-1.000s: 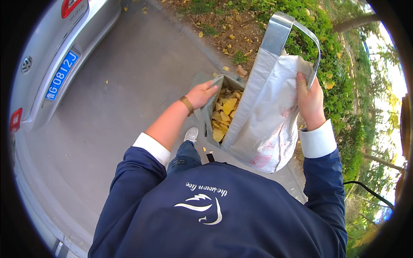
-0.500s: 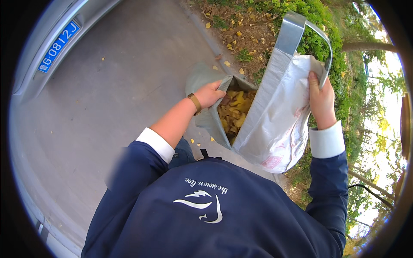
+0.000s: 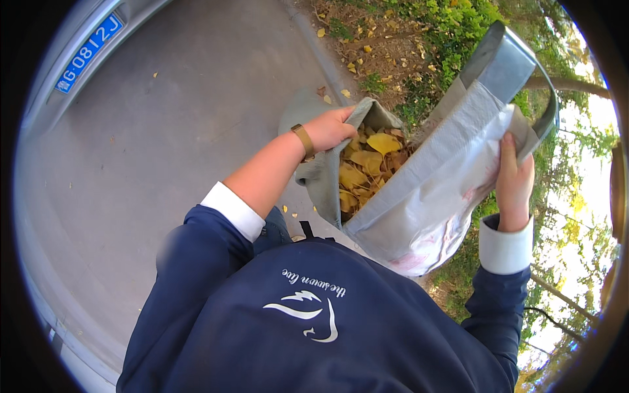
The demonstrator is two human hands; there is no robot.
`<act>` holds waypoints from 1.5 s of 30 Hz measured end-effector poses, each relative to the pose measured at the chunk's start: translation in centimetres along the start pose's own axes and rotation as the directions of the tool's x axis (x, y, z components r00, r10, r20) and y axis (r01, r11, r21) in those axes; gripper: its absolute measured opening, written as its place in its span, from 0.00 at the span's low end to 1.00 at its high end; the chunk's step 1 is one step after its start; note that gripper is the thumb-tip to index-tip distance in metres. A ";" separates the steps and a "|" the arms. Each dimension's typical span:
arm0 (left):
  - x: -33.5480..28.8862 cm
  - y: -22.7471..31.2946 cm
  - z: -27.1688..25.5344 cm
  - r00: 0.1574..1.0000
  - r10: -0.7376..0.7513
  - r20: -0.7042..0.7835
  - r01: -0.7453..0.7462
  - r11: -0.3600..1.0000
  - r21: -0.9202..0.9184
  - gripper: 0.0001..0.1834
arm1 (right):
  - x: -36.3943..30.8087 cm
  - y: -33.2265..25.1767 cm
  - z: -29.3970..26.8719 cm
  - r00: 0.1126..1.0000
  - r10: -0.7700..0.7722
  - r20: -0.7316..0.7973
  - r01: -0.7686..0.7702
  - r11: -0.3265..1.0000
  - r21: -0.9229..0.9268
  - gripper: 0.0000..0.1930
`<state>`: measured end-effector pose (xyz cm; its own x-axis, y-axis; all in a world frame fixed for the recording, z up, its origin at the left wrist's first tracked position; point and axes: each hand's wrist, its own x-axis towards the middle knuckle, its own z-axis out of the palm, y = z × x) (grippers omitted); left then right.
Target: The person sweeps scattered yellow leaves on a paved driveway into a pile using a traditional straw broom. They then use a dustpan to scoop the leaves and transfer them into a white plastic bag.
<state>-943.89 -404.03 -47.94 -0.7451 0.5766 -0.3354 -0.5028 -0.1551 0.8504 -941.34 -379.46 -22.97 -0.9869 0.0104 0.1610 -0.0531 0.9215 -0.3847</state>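
In front of me is a grey-green sack [image 3: 326, 190] with yellow and brown fallen leaves [image 3: 372, 162] in its mouth. My left hand [image 3: 333, 130], with a gold-coloured band at the wrist, pinches the sack's rim on its left side. A white bag [image 3: 419, 209] with faint red print, a grey top band and a broad grey strap handle [image 3: 503, 60] leans beside the leaves. Its edge borders the sack's opening and hides part of it. The fingers of my right hand [image 3: 515, 175] close on the white bag's far right side, near the base of the handle.
At upper left stands a vehicle's rear with a blue plate [image 3: 90, 54]. Grey pavement [image 3: 177, 131] runs up to a kerb [image 3: 318, 49]. Past it lie soil with scattered leaves, green shrubs [image 3: 452, 39] and tree trunks on the right.
My right hand and the white bag's handle end have moved right and down. My left hand has shifted slightly right with the sack's rim. More of the leaves shows between them.
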 end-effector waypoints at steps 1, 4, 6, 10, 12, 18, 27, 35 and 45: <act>0.2 0.3 -0.1 0.997 -0.071 0.007 0.071 0.997 0.032 0.29 | -0.2 0.0 0.2 1.000 0.013 0.003 -0.013 1.000 -0.028 0.20; 0.1 0.6 0.0 0.996 -0.051 0.069 0.029 0.957 0.287 0.30 | 0.2 0.0 1.9 0.984 -0.167 -0.054 0.157 0.975 -0.155 0.20; -0.3 0.4 0.2 0.995 -0.068 0.075 0.054 0.982 0.180 0.31 | -0.2 0.3 1.4 0.987 -0.145 -0.064 0.150 0.986 0.079 0.20; 0.1 0.9 0.1 0.995 -0.065 0.082 0.052 0.988 0.145 0.34 | 1.5 0.9 2.3 0.998 0.041 0.051 -0.037 0.996 -0.080 0.19; 0.2 1.0 0.2 0.989 0.019 0.148 -0.043 0.986 0.163 0.35 | 0.7 0.7 2.8 0.985 -0.147 -0.095 0.150 0.988 0.030 0.18; 1.3 0.9 -0.9 0.996 0.057 0.069 -0.070 0.977 0.201 0.38 | 1.8 -0.4 2.0 0.991 -0.130 0.040 0.134 0.984 -0.114 0.19; 3.5 0.3 -3.1 0.955 0.245 -0.168 -0.117 0.830 0.546 0.26 | 1.7 -0.3 2.0 0.994 -0.112 -0.002 0.111 0.991 0.074 0.18; 3.9 1.4 -2.5 0.969 0.119 -0.215 -0.076 0.978 0.195 0.21 | 3.0 -3.0 -0.3 0.998 0.043 -0.038 -0.038 0.993 0.113 0.20; 4.6 1.0 -6.6 0.919 0.103 -0.380 -0.110 0.994 0.005 0.25 | 4.6 0.0 -1.3 1.000 0.025 0.010 -0.027 0.976 0.218 0.21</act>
<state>-950.70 -406.82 -51.29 -0.9034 0.2087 -0.3746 -0.4158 -0.2130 0.8841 -945.69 -378.89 -21.01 -0.9893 0.0300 0.1424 -0.0585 0.8143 -0.5775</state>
